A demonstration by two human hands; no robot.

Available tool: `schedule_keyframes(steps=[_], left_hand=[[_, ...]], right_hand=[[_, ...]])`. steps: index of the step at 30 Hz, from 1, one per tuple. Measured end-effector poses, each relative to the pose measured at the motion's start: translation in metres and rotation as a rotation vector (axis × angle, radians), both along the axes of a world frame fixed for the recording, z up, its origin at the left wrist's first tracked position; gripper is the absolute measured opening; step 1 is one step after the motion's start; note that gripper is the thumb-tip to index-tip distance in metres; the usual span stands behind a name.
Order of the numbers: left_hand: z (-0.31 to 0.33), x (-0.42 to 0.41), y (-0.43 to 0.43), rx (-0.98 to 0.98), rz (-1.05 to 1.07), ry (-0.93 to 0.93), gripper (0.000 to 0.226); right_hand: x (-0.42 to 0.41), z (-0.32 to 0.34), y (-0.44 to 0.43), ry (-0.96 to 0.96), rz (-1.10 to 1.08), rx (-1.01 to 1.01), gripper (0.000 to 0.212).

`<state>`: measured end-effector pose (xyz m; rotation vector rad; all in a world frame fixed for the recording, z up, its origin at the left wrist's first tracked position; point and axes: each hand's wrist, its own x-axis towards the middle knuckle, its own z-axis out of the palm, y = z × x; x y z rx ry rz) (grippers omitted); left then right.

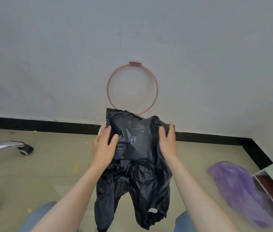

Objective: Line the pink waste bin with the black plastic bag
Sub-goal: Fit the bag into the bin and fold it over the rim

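A pink ring-shaped bin frame (155, 84) hangs from a small bracket on the grey wall, with nothing in it. Just below and in front of it I hold a crumpled black plastic bag (135, 148) between both hands. My left hand (104, 146) grips the bag's left side, thumb on the front. My right hand (168, 141) grips its right side. The bag's upper edge covers the ring's lowest part. Its two handle loops dangle down toward my knees.
A black skirting board (48, 125) runs along the wall's foot over a beige floor. A chrome chair leg with a castor (26, 149) lies at the left. A purple plastic bag (239, 190) rests at the right beside a white-edged furniture corner (269, 174).
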<state>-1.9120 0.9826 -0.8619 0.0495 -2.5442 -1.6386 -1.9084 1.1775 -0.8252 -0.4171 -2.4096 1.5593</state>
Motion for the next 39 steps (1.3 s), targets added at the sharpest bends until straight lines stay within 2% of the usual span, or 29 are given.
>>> schedule_keyframes(steps=[2, 6, 8, 13, 19, 22, 26, 29, 31, 33, 36, 39], left_hand=[[-0.005, 0.002, 0.009, -0.1, -0.122, -0.015, 0.061], [-0.025, 0.009, 0.012, -0.65, -0.332, -0.271, 0.077], [-0.034, 0.012, 0.009, -0.808, -0.397, -0.286, 0.078], [-0.043, 0.012, 0.004, -0.985, -0.506, -0.307, 0.069], [-0.042, 0.007, 0.0, -1.027, -0.581, -0.312, 0.062], [-0.043, 0.001, -0.003, -1.075, -0.593, -0.246, 0.051], [-0.046, -0.008, -0.009, -1.005, -0.533, -0.108, 0.032], [-0.048, -0.01, -0.014, -0.867, -0.446, -0.091, 0.025], [-0.043, -0.015, -0.012, -0.822, -0.387, -0.084, 0.024], [-0.029, -0.021, -0.009, -0.702, -0.297, -0.074, 0.024], [-0.01, -0.027, -0.006, -0.472, -0.11, -0.07, 0.025], [-0.008, -0.032, -0.005, -0.357, 0.022, -0.063, 0.025]], right_hand=[[-0.004, -0.006, -0.016, -0.052, 0.19, 0.143, 0.061], [-0.007, -0.035, -0.021, -0.377, 0.523, 0.733, 0.065], [-0.006, -0.046, -0.019, -0.447, 0.609, 0.855, 0.065], [-0.005, -0.059, -0.018, -0.51, 0.676, 0.992, 0.064], [-0.008, -0.065, -0.023, -0.576, 0.68, 0.981, 0.054], [-0.012, -0.074, -0.024, -0.625, 0.703, 0.964, 0.049], [-0.015, -0.075, -0.026, -0.562, 0.693, 0.877, 0.03], [0.002, -0.072, -0.02, -0.3, 0.522, 0.822, 0.046], [0.021, -0.07, -0.007, -0.193, 0.373, 0.779, 0.065], [0.039, -0.077, 0.009, -0.202, 0.318, 0.722, 0.087], [0.053, -0.087, 0.022, -0.32, 0.352, 0.533, 0.086], [0.057, -0.089, 0.017, -0.301, 0.368, 0.391, 0.092]])
